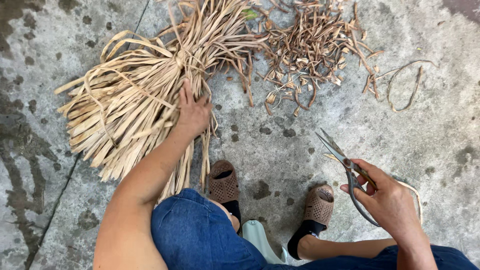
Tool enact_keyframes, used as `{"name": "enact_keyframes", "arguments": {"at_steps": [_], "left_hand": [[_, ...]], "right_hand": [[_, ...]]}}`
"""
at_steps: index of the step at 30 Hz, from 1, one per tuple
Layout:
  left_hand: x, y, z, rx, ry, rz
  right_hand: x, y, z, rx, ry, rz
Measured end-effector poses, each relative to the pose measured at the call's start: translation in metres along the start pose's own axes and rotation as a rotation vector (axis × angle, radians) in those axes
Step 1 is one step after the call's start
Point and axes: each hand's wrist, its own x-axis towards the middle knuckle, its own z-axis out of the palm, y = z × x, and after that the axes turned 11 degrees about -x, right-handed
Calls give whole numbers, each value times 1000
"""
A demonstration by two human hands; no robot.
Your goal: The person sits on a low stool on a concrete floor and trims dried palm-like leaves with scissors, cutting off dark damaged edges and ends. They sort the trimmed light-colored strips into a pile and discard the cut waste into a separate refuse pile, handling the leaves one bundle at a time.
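A loose bundle of pale, dry, flat plant strips [130, 100] lies fanned on the rough, damp-stained concrete floor [280, 125], and the left hand [192, 112] rests on its near edge with fingers extended, pressing among the strips rather than clenched. The right hand [387, 197], well apart to the right, grips the looped handles of metal scissors [342, 160], whose narrow blades stand slightly parted and point up-left. Beyond lies a heap of short, curled brown offcuts [312, 45]; near the person's denim-clad knees are two brown perforated sandals [224, 182].
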Motion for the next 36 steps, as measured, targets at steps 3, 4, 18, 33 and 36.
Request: {"name": "enact_keyframes", "arguments": {"at_steps": [3,4,18,33,36], "left_hand": [[3,-12,21,-260,336,93],[10,-27,24,-413,534,98],[76,-90,29,-545,603,-257],[39,-77,24,-1622,691,-248],[34,-78,26,-1593,779,-143]], "right_hand": [[4,0,9,10,-48,21],[6,-1,11,19,-57,20],[12,-7,26,115,-130,6],[99,-117,140,1315,-685,-117],[133,-183,169,1459,-779,-253]]}}
